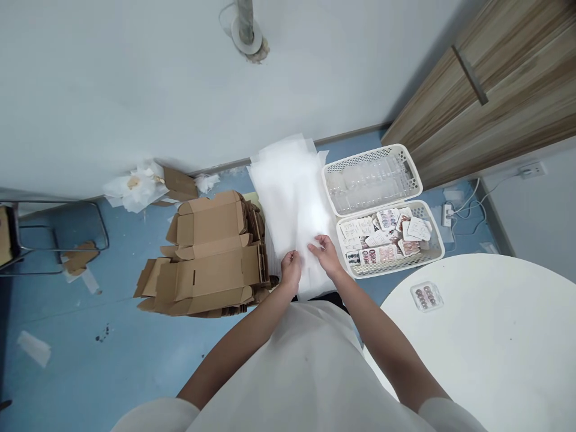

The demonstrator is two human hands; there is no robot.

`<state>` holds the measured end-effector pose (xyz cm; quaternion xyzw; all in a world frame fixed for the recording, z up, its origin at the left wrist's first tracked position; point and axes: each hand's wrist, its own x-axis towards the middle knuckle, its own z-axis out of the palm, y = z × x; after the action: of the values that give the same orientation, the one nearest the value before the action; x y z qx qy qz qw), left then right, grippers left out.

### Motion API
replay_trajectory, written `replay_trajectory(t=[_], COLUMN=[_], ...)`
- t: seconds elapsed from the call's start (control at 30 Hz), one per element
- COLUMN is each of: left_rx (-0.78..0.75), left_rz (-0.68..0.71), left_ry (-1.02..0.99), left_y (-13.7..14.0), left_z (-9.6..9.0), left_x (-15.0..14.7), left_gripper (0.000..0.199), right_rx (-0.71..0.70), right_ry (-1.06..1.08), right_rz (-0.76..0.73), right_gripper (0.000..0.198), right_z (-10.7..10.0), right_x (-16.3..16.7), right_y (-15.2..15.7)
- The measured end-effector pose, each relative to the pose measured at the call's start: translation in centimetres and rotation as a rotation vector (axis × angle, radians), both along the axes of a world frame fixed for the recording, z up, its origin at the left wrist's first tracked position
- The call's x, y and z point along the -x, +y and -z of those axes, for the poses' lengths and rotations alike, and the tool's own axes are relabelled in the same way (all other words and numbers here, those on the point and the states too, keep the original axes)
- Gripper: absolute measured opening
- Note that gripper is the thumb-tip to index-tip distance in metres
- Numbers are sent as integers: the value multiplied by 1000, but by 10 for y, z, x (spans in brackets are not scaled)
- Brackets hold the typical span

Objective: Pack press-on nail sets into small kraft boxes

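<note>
A tall stack of thin white foam sheets (288, 186) lies directly in front of me, its sheets slightly fanned at the far end. My left hand (291, 271) is closed at the near part of the stack, thumb and fingers pinching the top foam sheet. Just to the right, my right hand (326, 255) rests over the same stack, thumb and fingers apart, holding nothing that I can see. Flattened brown cardboard boxes (211, 252) are piled to the left of the sheets.
Right of the sheets stand a white basket (333, 207) of clear plastic cases and another basket (387, 271) holding cards and press-on nail sets. A round white table (495, 348) bears a small clear case (426, 296). A metal-framed chair (101, 222) is at far left.
</note>
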<state>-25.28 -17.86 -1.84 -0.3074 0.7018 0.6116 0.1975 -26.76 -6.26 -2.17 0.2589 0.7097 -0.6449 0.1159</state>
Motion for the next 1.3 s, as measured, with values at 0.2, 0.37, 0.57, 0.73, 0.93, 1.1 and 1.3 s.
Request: replay_trajectory(t=[0.2,0.37,0.57,0.73,0.93,1.1,1.3], left_rx=[-104,-137,-92,-3,-13,-160,-285], left_rz=[234,391,514,609,685,820,955], left_ry=[-41,-26,79,129,6,-43,114], left_y=[-10,-26,-46,-46,-23,8,52], left_z=[-18,-33,-25,-11,-18,-30,-41], left_x=[-15,-32,-53,-65,-72,-91,-129], left_gripper=[38,47,52,57,71,69,45], right_rx=[-186,-662,-854,-888,-844,-706,-496], right_ry=[52,133,195,225,315,236,129], right_rz=[-132,-260,-363,-260,146,507,850], right_gripper=[27,46,38,38,39,34,36], right_z=[-16,-34,-60,-86,-102,-101,-94], right_x=[-2,-27,-71,-112,-170,-228,-303], right_y=[8,12,7,11,27,34,42])
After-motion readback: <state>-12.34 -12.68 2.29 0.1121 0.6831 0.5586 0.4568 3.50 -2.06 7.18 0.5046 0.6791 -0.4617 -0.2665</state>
